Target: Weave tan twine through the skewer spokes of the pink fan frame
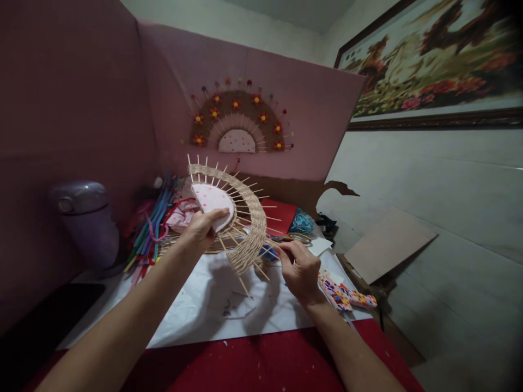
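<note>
Woven fan [258, 218]: one, held tilted above the table [286, 359], its sticks fanning past the band.
Left hand [202, 226]: grip pinching the fan's dotted half-circle [207, 197].
Right hand [301, 268]: grip narrow, pinching the fan's outer edge; stick or strand, cannot tell.
Pink board [171, 92]: one finished fan [225, 107], nine flowers [236, 104] on it.
Left side: one tumbler [87, 228], many pipe cleaners [153, 218].
Behind right hand: one yarn bundle [302, 221], one red sheet [284, 212].
In the way: fan partly covers blue item [269, 252].

Left hand [200, 227] and right hand [301, 269] are bare, forearms [157, 294] likewise.
</note>
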A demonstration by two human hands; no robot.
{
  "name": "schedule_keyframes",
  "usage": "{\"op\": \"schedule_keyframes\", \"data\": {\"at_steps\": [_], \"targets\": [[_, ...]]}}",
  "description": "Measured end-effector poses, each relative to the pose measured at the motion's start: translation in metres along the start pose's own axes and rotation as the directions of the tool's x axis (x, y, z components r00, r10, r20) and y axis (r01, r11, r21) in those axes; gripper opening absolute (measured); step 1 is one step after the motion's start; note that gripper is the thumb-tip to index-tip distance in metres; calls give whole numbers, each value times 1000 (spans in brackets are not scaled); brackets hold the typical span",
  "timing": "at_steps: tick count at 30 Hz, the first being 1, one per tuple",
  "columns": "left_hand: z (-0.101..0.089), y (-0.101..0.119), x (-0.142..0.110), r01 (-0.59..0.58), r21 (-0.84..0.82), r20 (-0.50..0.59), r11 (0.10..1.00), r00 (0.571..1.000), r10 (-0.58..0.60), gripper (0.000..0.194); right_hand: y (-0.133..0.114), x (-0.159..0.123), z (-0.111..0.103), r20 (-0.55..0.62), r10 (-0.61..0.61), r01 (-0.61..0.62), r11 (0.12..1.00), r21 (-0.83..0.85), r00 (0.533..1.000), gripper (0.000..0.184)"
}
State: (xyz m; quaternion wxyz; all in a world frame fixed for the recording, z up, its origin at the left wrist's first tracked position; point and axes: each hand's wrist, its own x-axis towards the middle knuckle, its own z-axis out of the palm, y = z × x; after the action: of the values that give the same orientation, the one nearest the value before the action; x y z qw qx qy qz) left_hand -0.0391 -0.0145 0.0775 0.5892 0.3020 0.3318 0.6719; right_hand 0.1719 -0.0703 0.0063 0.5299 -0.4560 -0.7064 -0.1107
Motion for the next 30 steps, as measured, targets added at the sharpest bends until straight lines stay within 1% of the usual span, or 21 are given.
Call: {"op": "schedule_keyframes", "data": {"at_steps": [2, 4, 6, 8, 11, 14, 17, 20, 23, 26, 30], "targets": [[-1, 2, 1, 21, -30, -11, 999, 1000, -21, 22, 0, 1, -1, -3, 26, -26, 1000, 10, 1000, 9], [-1, 5, 1, 66, -65, -30, 996, 997, -68, 24, -1, 2, -2, -15, 56, -55, 998, 30, 998, 12], [-1, 8, 1, 120, -82, -50, 989, 991, -124, 24, -2, 3, -1, -33, 87, -85, 994, 67, 996, 12], [-1, 10, 0, 145, -80, -69, 986, 986, -151, 22, -2, 3, 0, -41, 123, -117, 986, 115, 992, 12], [0, 12, -1, 160, -71, -69, 985, 984, -165, 21, 0, 2, 4, -16, 202, -196, 962, 192, 979, 12], [2, 12, -3, 150, -75, -56, 986, 986, -154, 20, 6, 1, 8, 21, 269, -266, 933, 242, 963, 12], [1, 13, -4, 157, -72, -42, 985, 986, -160, 22, 10, 2, 9, -8, 289, -279, 929, 245, 957, 12], [0, 13, -4, 153, -35, -10, 988, 988, -153, 26, 10, 3, 8, -59, 249, -233, 952, 201, 967, 11], [-1, 11, -3, 132, -8, 20, 991, 991, -132, 31, 8, 3, 7, -83, 147, -137, 983, 119, 986, 11], [0, 8, -4, 113, 11, 46, 994, 993, -113, 32, 7, 2, 6, -92, 52, -46, 997, 64, 994, 12], [0, 5, -4, 99, 61, 50, 993, 994, -102, 28, 8, 0, 6, -77, 10, -9, 1000, 19, 997, 12]]}}
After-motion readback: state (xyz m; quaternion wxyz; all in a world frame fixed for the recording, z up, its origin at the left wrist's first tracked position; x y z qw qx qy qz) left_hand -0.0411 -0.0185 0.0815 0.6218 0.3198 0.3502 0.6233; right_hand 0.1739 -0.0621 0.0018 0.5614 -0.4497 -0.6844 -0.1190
